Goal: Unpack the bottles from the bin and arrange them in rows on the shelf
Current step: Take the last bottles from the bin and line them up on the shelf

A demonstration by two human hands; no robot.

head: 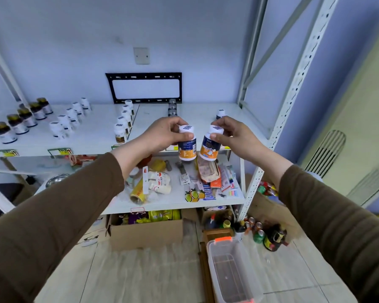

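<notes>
In front of the top shelf [184,110], both hands were up, each with a bottle. The left hand [162,134] gripped the white cap of one orange-and-blue bottle [186,147], held upright. The right hand [232,134] pinched the cap of a second matching bottle [208,149], tilted a bit, just beside the first. Already on the shelf were rows of dark-capped bottles [22,120] and white bottles [68,119], plus one lone bottle [221,113] further right. The clear bin [230,272] sat on the floor below, looking emptied out.
</notes>
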